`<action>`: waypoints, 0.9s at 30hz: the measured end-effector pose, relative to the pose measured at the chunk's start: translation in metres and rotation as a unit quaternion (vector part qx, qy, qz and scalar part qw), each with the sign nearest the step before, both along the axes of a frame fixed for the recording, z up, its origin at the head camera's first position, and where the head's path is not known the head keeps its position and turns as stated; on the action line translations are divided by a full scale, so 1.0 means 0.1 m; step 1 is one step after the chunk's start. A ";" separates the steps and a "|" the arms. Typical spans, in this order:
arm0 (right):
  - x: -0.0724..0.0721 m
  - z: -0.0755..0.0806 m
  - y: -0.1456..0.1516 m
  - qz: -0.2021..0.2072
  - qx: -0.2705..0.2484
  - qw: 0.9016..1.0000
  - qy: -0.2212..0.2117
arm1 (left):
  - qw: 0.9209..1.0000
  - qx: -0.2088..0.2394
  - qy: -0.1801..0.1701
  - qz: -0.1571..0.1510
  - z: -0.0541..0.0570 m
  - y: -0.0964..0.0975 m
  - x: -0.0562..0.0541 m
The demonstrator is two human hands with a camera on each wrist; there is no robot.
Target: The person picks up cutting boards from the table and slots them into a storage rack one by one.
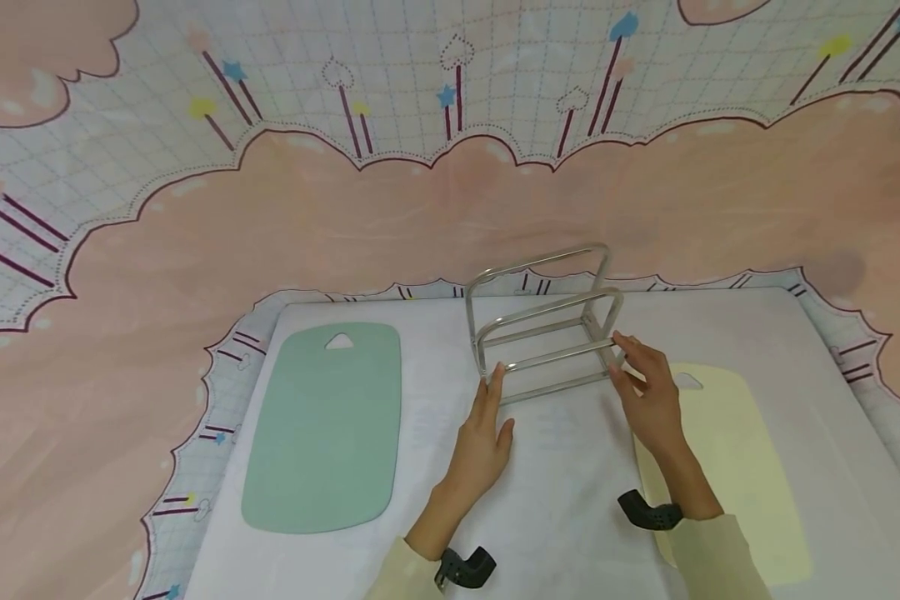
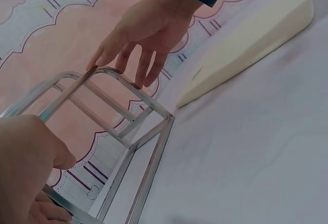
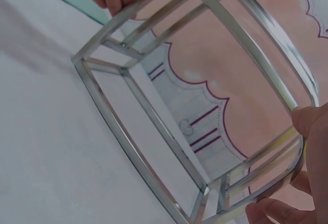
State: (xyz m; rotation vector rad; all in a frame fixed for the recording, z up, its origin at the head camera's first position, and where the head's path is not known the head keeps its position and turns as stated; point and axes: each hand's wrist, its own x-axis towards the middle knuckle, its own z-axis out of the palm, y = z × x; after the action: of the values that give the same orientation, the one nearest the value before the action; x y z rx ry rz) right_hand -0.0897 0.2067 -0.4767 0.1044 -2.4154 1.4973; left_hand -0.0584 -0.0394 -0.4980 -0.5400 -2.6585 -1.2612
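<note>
A silver metal rack (image 1: 558, 358) with looped upright bars stands on the white tabletop between both hands. My left hand (image 1: 474, 454) rests its nearly straight fingers on the rack's near left corner, thumb held away from the bar. On the opposite side, my right hand (image 1: 651, 398) holds the rack's right end, one fingertip on the upper bar and the thumb lower on the side. In the right wrist view, bent fingers (image 3: 306, 121) of that hand touch the rack's curved end. The left wrist view shows the rack's base frame (image 2: 148, 175) at the white surface.
A green cutting board (image 1: 326, 433) lies flat to the left, its triangular hole at the far end. A pale yellow cutting board (image 1: 742, 467) lies to the right, partly under the right forearm. Patterned pink and white cloth (image 1: 420, 217) surrounds the white tabletop (image 1: 555, 500).
</note>
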 end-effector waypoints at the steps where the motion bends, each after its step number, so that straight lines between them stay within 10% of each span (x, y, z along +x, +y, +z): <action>1: -0.01 -0.05 0.01 0.001 -0.002 1.000 0.001 | 1.000 0.002 -0.001 0.001 0.00 -0.01 0.01; 27: 0.17 -0.18 -0.18 -0.010 0.035 0.999 0.037 | 0.999 0.030 0.011 0.003 -0.10 -0.24 0.01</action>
State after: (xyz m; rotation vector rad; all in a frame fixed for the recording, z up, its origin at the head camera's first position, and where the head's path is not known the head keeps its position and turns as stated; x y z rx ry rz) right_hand -0.0732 0.1883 -0.4945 0.1457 -2.4033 1.3767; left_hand -0.0570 -0.0634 -0.5082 -0.5337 -2.5920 -1.3216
